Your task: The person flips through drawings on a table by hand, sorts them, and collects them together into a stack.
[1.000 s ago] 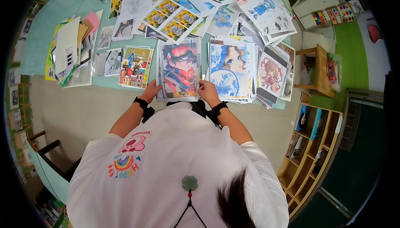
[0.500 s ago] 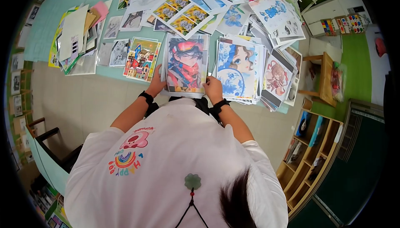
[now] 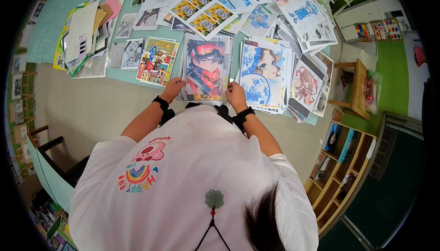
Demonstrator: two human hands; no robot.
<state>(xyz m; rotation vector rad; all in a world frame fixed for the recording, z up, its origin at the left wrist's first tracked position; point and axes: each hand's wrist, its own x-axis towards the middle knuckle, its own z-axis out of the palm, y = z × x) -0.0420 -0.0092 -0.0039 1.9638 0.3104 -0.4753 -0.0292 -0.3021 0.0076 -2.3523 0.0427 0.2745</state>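
Observation:
A stack of art prints (image 3: 206, 63) lies in front of me at the table's near edge. Its top sheet shows a dark-haired figure with red goggles and a red scarf. My left hand (image 3: 173, 90) is closed at the stack's lower left edge, fingertips on the border. At the lower right edge, my right hand (image 3: 236, 96) has its fingers curled in, pinching the border. To the right sits a pile topped by a blue-and-white portrait print (image 3: 261, 74). On the left lies a colorful print of houses (image 3: 157, 62).
Loose prints, including a sunflower sheet (image 3: 201, 12), cover the back of the pale green table (image 3: 50, 26). A pile of papers and folders (image 3: 85, 35) is at the left. A wooden stool (image 3: 355, 86) and a shelf unit (image 3: 341, 168) stand on the right.
My left hand's fingers have shifted from pointing up along the stack's side to gripping over its left edge. My right hand stays at the right edge with little movement.

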